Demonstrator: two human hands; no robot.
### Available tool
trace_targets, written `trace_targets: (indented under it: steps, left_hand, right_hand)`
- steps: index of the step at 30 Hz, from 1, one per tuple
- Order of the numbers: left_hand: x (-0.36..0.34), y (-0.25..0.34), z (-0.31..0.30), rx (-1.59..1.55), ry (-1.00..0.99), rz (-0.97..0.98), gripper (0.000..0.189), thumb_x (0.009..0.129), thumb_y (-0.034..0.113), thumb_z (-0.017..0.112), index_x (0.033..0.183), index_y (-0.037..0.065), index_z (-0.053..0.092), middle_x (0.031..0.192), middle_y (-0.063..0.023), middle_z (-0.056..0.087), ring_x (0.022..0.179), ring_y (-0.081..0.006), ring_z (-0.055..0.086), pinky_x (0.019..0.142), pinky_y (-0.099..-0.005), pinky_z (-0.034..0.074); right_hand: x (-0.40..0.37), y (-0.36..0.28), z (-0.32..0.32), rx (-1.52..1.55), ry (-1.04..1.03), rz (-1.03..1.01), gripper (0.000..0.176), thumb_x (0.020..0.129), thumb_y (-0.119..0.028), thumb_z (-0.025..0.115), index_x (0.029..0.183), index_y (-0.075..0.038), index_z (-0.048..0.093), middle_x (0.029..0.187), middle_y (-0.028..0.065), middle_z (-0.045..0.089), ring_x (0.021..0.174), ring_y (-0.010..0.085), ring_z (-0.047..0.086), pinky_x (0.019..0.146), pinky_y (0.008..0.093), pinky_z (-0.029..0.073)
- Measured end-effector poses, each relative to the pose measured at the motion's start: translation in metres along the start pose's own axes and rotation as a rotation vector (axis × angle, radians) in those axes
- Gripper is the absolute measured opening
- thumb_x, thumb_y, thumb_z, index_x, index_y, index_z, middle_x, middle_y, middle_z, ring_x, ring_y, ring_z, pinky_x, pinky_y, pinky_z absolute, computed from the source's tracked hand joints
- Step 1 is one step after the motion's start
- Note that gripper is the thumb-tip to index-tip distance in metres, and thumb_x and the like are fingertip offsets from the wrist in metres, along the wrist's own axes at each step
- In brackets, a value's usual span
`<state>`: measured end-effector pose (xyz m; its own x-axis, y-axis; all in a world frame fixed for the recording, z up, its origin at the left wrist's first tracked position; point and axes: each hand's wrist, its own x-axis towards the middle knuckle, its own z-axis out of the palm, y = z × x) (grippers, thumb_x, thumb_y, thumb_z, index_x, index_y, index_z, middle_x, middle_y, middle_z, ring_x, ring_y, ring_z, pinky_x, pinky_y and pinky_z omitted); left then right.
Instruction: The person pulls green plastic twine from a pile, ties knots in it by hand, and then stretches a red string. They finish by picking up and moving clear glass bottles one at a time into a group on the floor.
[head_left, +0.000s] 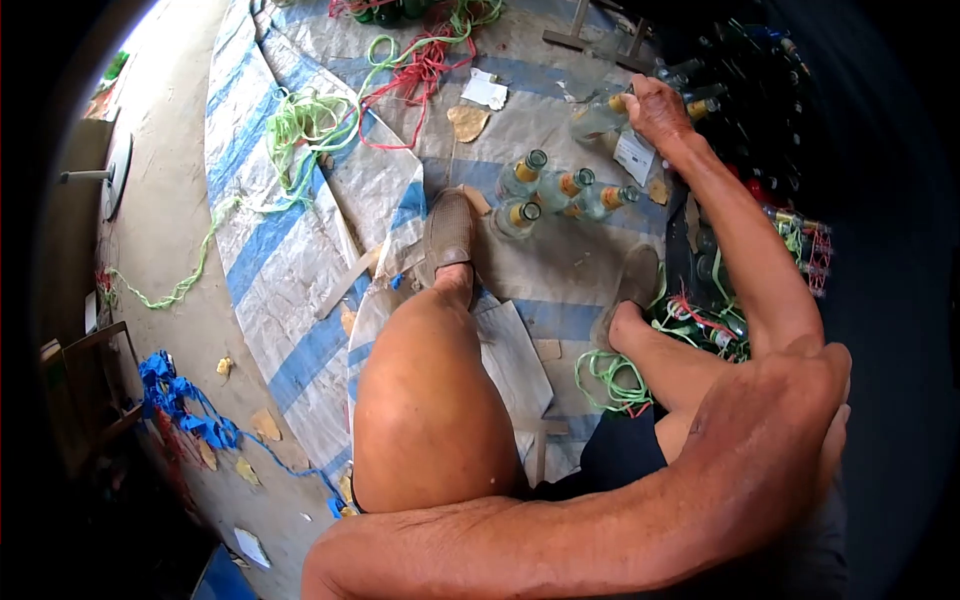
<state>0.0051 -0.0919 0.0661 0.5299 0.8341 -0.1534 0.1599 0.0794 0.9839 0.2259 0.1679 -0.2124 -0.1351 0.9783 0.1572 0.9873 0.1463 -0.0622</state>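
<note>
My right hand is closed around the neck of a clear glass bottle, which leans over at the upper right. Just below that hand is a white printed paper. Several clear glass bottles with yellow neck labels stand upright in a group between my feet, their mouths uncapped. My left arm crosses low in front of me, and my left hand rests against my right arm near the elbow. Its fingers are mostly hidden.
A blue-and-white striped tarp covers the ground. Tangled green string and red string lie on it. Bundled bottles sit at the right, with more in the dark beyond. Blue strapping lies at the left.
</note>
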Motion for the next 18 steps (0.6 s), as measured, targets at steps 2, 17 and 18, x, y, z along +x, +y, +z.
trace_targets:
  steps: [2,17,18]
  left_hand:
    - [0.002,0.0,-0.001,0.048,-0.077,0.075,0.051,0.096,0.056,0.058,0.087,0.008,0.071,0.078,-0.0108,0.071,0.068,-0.0237,0.068,0.068,-0.035,0.054]
    - [0.005,-0.001,-0.007,0.189,-0.322,0.154,0.033,0.091,0.037,0.062,0.097,0.006,0.072,0.09,-0.0137,0.072,0.074,-0.0251,0.069,0.073,-0.0357,0.054]
    - [0.005,-0.001,-0.007,0.193,-0.331,0.154,0.032,0.091,0.035,0.062,0.098,0.006,0.072,0.09,-0.0139,0.072,0.074,-0.0252,0.069,0.073,-0.0358,0.054]
  right_hand:
    - [-0.016,0.008,-0.017,-0.007,-0.058,0.01,0.026,0.09,-0.025,0.07,0.104,-0.003,0.066,0.103,0.0236,0.07,0.097,0.0455,0.068,0.085,0.0515,0.055]
    - [-0.156,0.01,-0.092,0.08,-0.293,0.139,0.029,0.089,-0.026,0.069,0.098,0.001,0.064,0.097,0.026,0.07,0.097,0.0478,0.066,0.084,0.0538,0.052]
    - [-0.164,0.006,-0.091,0.089,-0.289,0.124,0.027,0.089,-0.024,0.069,0.099,0.001,0.064,0.095,0.0259,0.069,0.094,0.0468,0.066,0.081,0.052,0.052]
